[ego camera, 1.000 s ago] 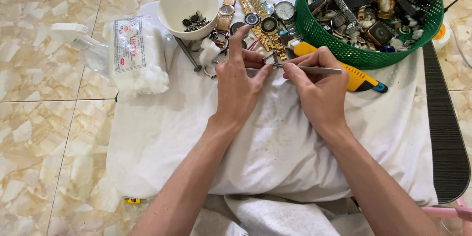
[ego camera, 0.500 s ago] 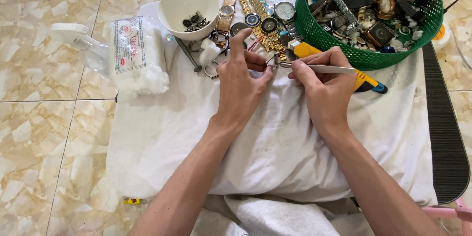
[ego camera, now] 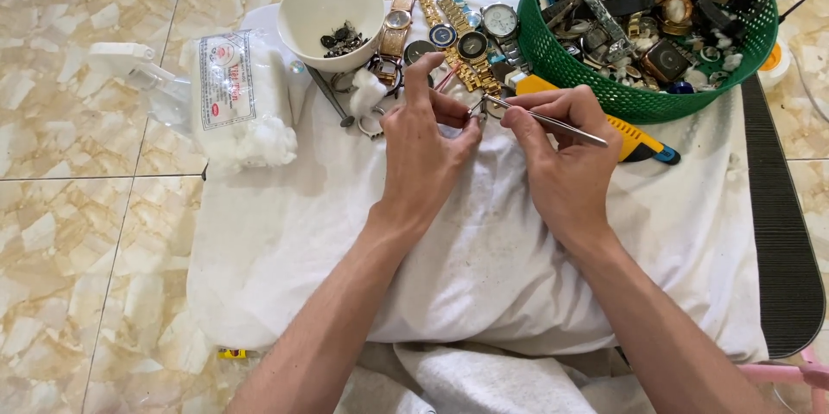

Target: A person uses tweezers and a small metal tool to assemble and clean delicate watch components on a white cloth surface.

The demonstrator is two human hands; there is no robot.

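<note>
the small part pinched at the left hand [ego camera: 425, 148] fingertips is too tiny and too covered to identify. where the tweezers [ego camera: 542, 119] tip meets it is hidden by the thumb. the green basket [ego camera: 604, 93] is cut off by the top edge. the dark bits in the white bowl [ego camera: 304, 18] are too small to tell. both forearms leave the bottom edge.

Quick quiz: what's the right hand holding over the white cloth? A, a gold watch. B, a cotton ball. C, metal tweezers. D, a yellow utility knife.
C: the right hand grips slim metal tweezers, their tips meeting the left hand by a small part; the yellow utility knife lies on the cloth behind.
</note>
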